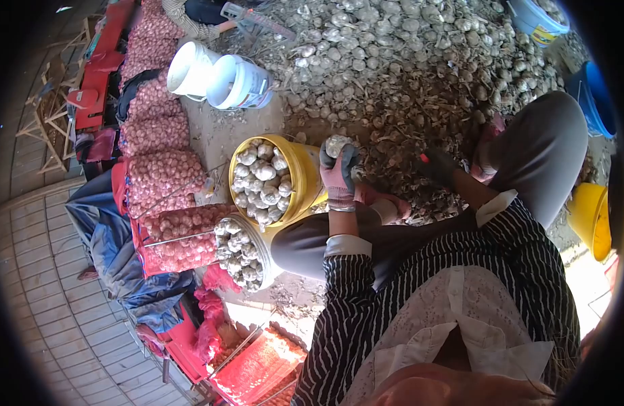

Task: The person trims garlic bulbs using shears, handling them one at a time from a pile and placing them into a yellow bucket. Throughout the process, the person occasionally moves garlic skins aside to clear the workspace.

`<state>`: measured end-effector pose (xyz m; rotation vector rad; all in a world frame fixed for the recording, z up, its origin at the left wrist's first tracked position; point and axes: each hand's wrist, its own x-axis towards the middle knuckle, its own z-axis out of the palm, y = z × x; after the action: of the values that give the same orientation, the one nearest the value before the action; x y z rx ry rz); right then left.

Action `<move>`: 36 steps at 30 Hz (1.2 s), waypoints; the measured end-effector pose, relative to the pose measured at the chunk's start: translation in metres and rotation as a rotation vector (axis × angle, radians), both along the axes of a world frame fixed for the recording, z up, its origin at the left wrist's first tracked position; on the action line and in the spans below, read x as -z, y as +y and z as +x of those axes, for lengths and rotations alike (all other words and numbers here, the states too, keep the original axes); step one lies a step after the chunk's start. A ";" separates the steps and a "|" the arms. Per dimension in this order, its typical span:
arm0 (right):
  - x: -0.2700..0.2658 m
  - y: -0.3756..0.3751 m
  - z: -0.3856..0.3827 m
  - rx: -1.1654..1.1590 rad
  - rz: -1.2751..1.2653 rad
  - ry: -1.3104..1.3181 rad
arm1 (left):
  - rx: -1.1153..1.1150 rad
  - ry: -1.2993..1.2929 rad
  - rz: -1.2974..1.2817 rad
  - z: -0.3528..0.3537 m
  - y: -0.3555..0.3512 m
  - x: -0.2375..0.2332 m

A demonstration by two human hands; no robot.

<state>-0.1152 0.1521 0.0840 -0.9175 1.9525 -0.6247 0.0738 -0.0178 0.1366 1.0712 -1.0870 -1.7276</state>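
My left hand [338, 169], in a pink glove with dark fingers, is closed around a garlic bulb [338, 145]. Just beside it stands a yellow bucket [300, 177] filled with cleaned garlic bulbs [263, 172]. My right hand [439, 168], in a dark glove, is held above the dry husks to the right. A small red-orange piece [424, 158] shows at its fingers, but what it belongs to is hidden against the dark background.
A white bucket of garlic [239, 254] stands by my left knee. Ahead lies a large garlic heap [393, 61], with loose husks [407, 183] nearer me. Two white buckets [241, 82], net sacks [164, 179], a blue bucket [591, 100], a yellow bucket [588, 218] and another person's arm [207, 28] surround me.
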 end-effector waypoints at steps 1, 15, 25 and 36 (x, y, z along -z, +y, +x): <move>-0.007 -0.002 -0.002 -0.033 0.039 -0.051 | -0.011 -0.083 -0.196 0.015 -0.018 -0.007; 0.006 -0.012 0.007 0.082 0.007 -0.315 | 0.030 -1.567 -0.538 0.159 -0.122 -0.103; 0.020 -0.036 0.004 0.806 -0.019 -0.976 | 0.448 -0.774 -0.509 -0.024 -0.162 0.010; 0.028 -0.045 -0.001 0.826 -0.111 -0.979 | 0.049 -0.585 0.569 -0.249 -0.204 0.169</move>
<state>-0.1161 0.1075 0.0565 0.2308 1.3010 -1.3415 -0.1749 -0.2220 -0.0321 2.0106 -0.9715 -1.8632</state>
